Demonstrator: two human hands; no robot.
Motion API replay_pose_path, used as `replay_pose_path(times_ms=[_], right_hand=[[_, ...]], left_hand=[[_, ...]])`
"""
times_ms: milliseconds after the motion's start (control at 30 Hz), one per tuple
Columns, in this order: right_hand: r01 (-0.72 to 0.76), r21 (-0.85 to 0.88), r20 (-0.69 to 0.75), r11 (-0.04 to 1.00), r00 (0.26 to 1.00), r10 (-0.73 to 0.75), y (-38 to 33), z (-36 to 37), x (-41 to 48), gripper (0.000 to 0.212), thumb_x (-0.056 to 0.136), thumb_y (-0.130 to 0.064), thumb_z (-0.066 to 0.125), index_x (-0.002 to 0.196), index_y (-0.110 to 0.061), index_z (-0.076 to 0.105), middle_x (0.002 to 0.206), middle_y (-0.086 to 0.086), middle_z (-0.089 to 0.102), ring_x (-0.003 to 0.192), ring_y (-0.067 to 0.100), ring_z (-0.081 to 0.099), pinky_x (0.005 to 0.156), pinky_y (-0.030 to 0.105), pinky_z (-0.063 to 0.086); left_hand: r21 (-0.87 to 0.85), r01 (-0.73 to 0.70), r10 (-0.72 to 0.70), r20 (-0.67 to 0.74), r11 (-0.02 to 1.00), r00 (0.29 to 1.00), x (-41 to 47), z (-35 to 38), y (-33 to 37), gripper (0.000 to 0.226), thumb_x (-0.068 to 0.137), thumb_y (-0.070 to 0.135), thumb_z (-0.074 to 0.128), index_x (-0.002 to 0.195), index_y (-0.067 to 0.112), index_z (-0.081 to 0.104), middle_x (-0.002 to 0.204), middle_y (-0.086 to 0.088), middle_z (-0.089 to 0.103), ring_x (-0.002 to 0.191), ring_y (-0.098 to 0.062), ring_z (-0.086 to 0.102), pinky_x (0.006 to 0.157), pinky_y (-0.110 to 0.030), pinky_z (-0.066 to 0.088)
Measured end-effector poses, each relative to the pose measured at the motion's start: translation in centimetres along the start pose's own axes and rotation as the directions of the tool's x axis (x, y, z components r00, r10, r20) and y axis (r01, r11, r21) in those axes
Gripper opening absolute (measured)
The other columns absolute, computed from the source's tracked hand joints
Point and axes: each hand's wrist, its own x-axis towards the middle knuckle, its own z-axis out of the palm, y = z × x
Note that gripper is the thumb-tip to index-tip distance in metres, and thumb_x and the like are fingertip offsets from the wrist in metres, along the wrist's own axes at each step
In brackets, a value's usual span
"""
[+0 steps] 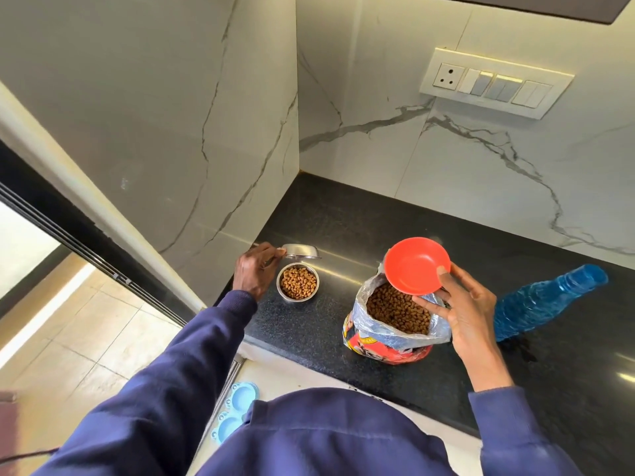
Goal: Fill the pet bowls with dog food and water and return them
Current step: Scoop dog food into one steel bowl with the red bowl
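The person's torso covers the near side of the blue bowl stand (229, 412) on the floor below the dog food bag (395, 324). The bag's print is crumpled (unreadable). The right hand (460, 310) hides part of the bag's rim.

Veined marble walls (378, 97), black counter (343, 214), tiled floor (68, 338).

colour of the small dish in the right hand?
Red-orange, plain, no pattern. The small dish shows clearly in the head view, held by the right hand above the open food bag.
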Motion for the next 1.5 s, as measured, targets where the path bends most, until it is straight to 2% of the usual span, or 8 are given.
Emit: replay_pose_path(times_ms=[133, 333, 500, 600, 800, 1000, 1300, 1500], right_hand=[[0.01, -0.001, 0.005, 1.0, 1.0, -0.01, -0.2, -0.2, -0.1, 0.04, 0.09, -0.017, 0.077, 0.129, -0.009, 0.069, 0.128, 0.018, 0.07, 0.115, 0.039, 0.069, 0.068, 0.05, 0.065], [0.014, 0.002, -0.005, 1.0, 1.0, -0.014, -0.5, -0.5, -0.4, 0.044, 0.091, -0.017, 0.076, 0.132, -0.007, 0.067, 0.129, 0.018, 0.069, 0.114, 0.04, 0.07, 0.072, 0.051, 0.065], [0.0, -0.002, -0.028, 1.0, 1.0, 0.0, -0.5, -0.8, -0.6, 0.042, 0.088, -0.018, 0.077, 0.129, -0.011, 0.069, 0.126, 0.016, 0.071, 0.11, 0.037, 0.072, 0.071, 0.051, 0.065], [-0.008, 0.01, -0.038, 1.0, 0.999, 0.008, -0.5, -1.0, -0.7, 0.039, 0.086, -0.019, 0.079, 0.124, -0.014, 0.071, 0.119, 0.014, 0.074, 0.099, 0.032, 0.077, 0.065, 0.045, 0.065], [-0.006, 0.029, -0.042, 1.0, 0.999, 0.008, -0.3, -1.5, -1.4, 0.045, 0.084, -0.02, 0.08, 0.127, -0.01, 0.071, 0.118, 0.013, 0.075, 0.095, 0.029, 0.078, 0.066, 0.047, 0.065], [-0.02, 0.046, -0.051, 0.999, 0.998, 0.022, 0.0, -1.4, -2.8, 0.048, 0.087, -0.017, 0.079, 0.133, -0.008, 0.067, 0.124, 0.014, 0.072, 0.103, 0.031, 0.076, 0.068, 0.049, 0.065], [-0.014, 0.008, -0.131, 1.0, 0.991, 0.015, -0.9, -3.4, -3.0, 0.033, 0.089, -0.018, 0.077, 0.122, -0.019, 0.072, 0.125, 0.014, 0.07, 0.105, 0.034, 0.074, 0.064, 0.044, 0.065], [-0.025, -0.002, -0.115, 1.0, 0.993, 0.024, -0.8, -2.8, -2.4, 0.04, 0.089, -0.018, 0.077, 0.128, -0.012, 0.07, 0.121, 0.013, 0.073, 0.107, 0.034, 0.073, 0.062, 0.042, 0.064]], left_hand=[[-0.059, 0.012, -0.014, -0.022, 0.998, 1.0, 0.3, 0.4, 0.0, 0.005, 0.088, 0.004, 0.076, 0.087, -0.001, 0.079, 0.084, -0.014, 0.075, 0.07, -0.03, 0.071, 0.067, -0.042, 0.063], [-0.286, 0.398, -0.411, 0.014, 0.872, 0.911, 1.0, 1.1, 0.3, 0.008, 0.088, 0.014, 0.078, 0.094, 0.008, 0.079, 0.087, 0.0, 0.074, 0.072, -0.007, 0.065, 0.07, -0.012, 0.053], [-0.444, 0.731, -0.734, 0.209, 0.518, 0.646, 3.1, 1.9, 0.4, 0.014, 0.081, 0.003, 0.08, 0.094, 0.0, 0.077, 0.09, -0.017, 0.077, 0.085, -0.03, 0.076, 0.084, -0.041, 0.064], [-0.447, 0.827, -0.727, 0.433, 0.341, 0.533, 3.9, 2.8, 0.8, 0.026, 0.082, 0.001, 0.08, 0.105, -0.009, 0.074, 0.105, -0.03, 0.074, 0.104, -0.042, 0.074, 0.097, -0.052, 0.059], [-0.266, 0.822, -0.697, 0.437, 0.504, 0.569, 6.4, 4.6, 4.5, 0.016, 0.08, 0.008, 0.083, 0.093, 0.001, 0.077, 0.095, -0.015, 0.076, 0.099, -0.031, 0.074, 0.094, -0.043, 0.061], [-0.043, 0.713, -0.621, 0.457, 0.699, 0.637, 8.2, 7.1, 6.8, 0.025, 0.083, 0.005, 0.08, 0.107, -0.001, 0.078, 0.111, -0.017, 0.076, 0.108, -0.028, 0.072, 0.097, -0.039, 0.058], [0.019, 0.684, -0.595, 0.513, 0.729, 0.619, 7.4, 10.6, 8.2, 0.019, 0.087, 0.006, 0.077, 0.104, -0.002, 0.078, 0.109, -0.02, 0.076, 0.106, -0.032, 0.072, 0.095, -0.043, 0.059], [-0.235, 0.721, -0.607, 0.408, 0.652, 0.682, 7.2, 9.1, 6.7, 0.025, 0.089, 0.008, 0.077, 0.112, -0.002, 0.077, 0.113, -0.019, 0.076, 0.11, -0.033, 0.072, 0.102, -0.041, 0.056]])
